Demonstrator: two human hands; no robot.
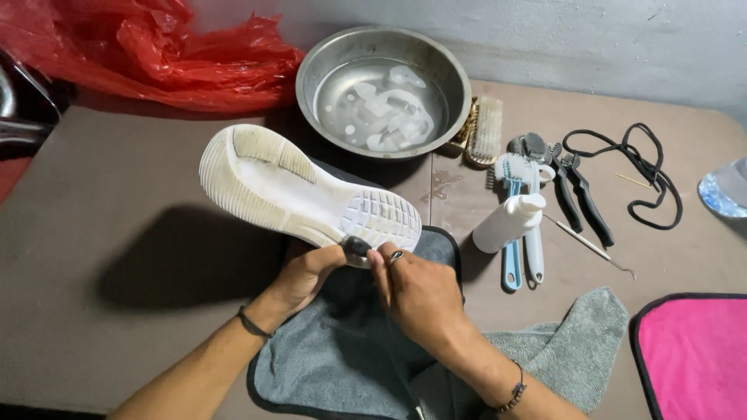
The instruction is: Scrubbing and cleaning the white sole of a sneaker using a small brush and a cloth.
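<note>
Shoe [307,190] sole up, left hand [307,272] gripping heel, right hand [416,292] pinching

Shoe-cleaning workbench, brushes [520,204], water basin [383,89], pliers [576,190]

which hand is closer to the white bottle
Right. The right hand grips the shoe's heel just left of the white bottle; the left hand is farther left, beyond it.

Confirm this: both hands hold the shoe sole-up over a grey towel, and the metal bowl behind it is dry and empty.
Not quite. The head view shows the metal bowl holding soapy water with foam on it, not dry. The rest stands: the left hand and right hand hold the shoe sole-up over the grey towel.
</note>
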